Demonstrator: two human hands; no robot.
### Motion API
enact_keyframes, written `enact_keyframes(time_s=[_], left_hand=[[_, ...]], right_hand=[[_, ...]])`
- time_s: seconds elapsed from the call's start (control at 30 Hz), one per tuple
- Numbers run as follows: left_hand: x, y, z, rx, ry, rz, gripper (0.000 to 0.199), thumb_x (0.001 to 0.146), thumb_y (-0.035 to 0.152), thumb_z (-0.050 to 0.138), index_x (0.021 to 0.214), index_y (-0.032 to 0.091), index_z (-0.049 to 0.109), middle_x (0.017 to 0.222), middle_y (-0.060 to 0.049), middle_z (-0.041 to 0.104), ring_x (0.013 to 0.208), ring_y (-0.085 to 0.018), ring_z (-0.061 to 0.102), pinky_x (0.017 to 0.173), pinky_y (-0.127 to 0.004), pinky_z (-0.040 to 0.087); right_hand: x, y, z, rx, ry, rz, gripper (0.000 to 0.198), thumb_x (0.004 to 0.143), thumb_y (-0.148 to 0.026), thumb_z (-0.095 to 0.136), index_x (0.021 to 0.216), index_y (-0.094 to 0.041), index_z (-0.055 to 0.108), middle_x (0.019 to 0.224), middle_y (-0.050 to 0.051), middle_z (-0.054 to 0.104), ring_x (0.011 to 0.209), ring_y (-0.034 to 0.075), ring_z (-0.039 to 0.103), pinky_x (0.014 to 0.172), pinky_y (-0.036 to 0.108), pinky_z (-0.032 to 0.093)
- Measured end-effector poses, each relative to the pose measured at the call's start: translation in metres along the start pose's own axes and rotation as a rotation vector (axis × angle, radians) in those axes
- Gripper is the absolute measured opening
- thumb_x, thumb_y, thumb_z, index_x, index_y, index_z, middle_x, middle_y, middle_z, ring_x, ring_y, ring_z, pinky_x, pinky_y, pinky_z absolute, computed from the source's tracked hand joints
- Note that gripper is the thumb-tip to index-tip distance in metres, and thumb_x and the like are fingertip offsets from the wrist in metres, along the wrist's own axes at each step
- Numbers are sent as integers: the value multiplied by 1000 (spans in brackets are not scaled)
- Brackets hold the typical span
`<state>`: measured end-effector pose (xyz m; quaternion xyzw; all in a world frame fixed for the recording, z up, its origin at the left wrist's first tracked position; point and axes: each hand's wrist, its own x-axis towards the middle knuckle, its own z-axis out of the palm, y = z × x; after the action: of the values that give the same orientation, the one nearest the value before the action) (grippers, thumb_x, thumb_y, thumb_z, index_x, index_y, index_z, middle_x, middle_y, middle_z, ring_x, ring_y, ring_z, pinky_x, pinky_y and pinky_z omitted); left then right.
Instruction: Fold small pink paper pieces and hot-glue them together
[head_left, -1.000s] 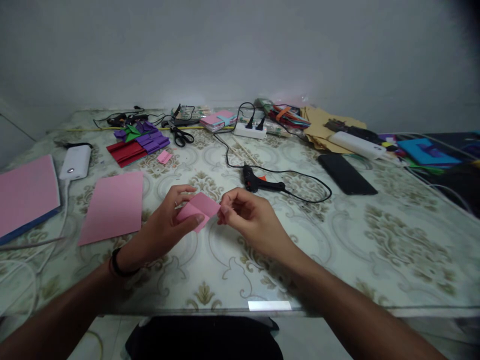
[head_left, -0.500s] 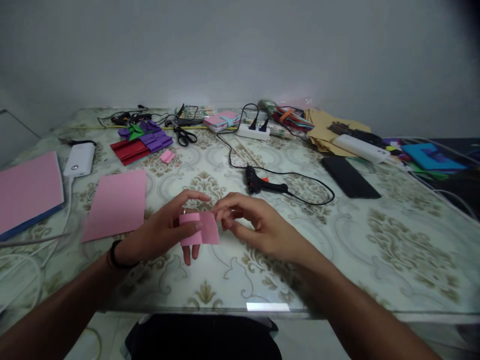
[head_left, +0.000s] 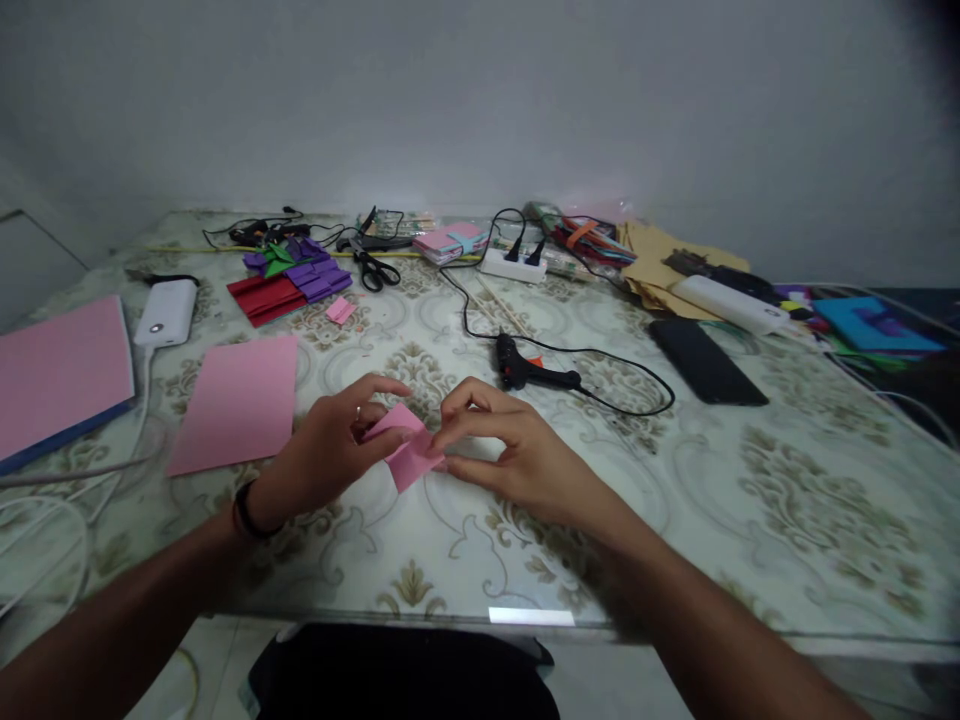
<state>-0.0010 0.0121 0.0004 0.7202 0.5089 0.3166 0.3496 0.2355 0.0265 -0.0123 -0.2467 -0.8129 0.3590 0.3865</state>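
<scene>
A small piece of pink paper with crease lines is held above the table between both hands. My left hand grips its left part, thumb on top and fingers underneath. The thumb and fingertips of my right hand pinch its right corner. To the left lies a larger pink sheet on the table. A little folded pink piece rests farther back, near red folded paper and purple folded paper.
A black glue gun lies beyond my right hand, its cord looping right towards a phone. Black scissors and a white power strip are at the back. A white power bank with a cable sits left.
The small pink paper has turned so a corner points down towards me. My right hand, apart from it or barely touching before, now pinches its right corner.
</scene>
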Motion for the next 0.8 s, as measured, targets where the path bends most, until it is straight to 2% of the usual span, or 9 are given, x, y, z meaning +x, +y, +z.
enact_keyframes(time_s=[0.03, 0.1, 0.2, 0.37, 0.53, 0.7, 0.8], left_hand=[[0, 0, -1, 27, 39, 23, 30, 87, 28, 72, 116, 21, 66, 56, 10, 56, 52, -10, 52, 53, -19, 41], [-1, 0, -1, -10, 38, 25, 32, 87, 30, 73, 117, 21, 64, 60, 9, 59, 56, -10, 51, 57, -20, 42], [-3, -2, -1, -83, 21, 18, 35, 88, 31, 74, 119, 21, 63, 66, 7, 63, 61, -12, 55, 60, -22, 44], [-4, -4, 0, -57, 64, 72, 34, 87, 28, 78, 118, 23, 66, 77, 4, 70, 75, -14, 66, 73, -25, 49], [-5, -5, 1, -132, 79, 113, 30, 93, 29, 73, 122, 24, 64, 76, 4, 70, 73, -14, 67, 72, -25, 52], [-6, -4, 0, -107, 133, 175, 10, 94, 28, 74, 101, 22, 71, 107, -3, 76, 93, -16, 73, 85, -25, 56], [-6, -2, -1, -191, 157, 167, 23, 93, 28, 74, 115, 23, 67, 90, 0, 77, 83, -14, 73, 77, -23, 58]], right_hand=[[0, 0, 0, 5, 0, 4, 8, 90, -16, 80, 95, -22, 79, 101, 4, 61, 96, 16, 64, 86, 30, 52], [0, 1, 2, 27, -6, 2, 9, 91, -17, 80, 97, -22, 80, 103, 4, 63, 97, 16, 64, 87, 30, 52], [0, 2, 4, 67, -17, 1, 13, 91, -17, 80, 102, -25, 81, 102, 4, 64, 95, 16, 65, 85, 30, 53], [0, 0, 8, 117, -43, 17, 19, 89, -16, 81, 106, -26, 83, 102, 3, 66, 95, 15, 66, 84, 29, 53], [0, -1, 10, 123, -45, 23, 22, 92, -15, 78, 111, -26, 83, 107, 5, 70, 98, 16, 68, 86, 29, 52], [-1, 0, 10, 121, -21, 19, 21, 94, -17, 76, 110, -27, 83, 107, 5, 72, 96, 16, 70, 85, 28, 54], [-1, -1, 9, 113, -21, 21, 20, 94, -18, 76, 111, -26, 83, 109, 6, 73, 98, 16, 70, 87, 29, 54]])
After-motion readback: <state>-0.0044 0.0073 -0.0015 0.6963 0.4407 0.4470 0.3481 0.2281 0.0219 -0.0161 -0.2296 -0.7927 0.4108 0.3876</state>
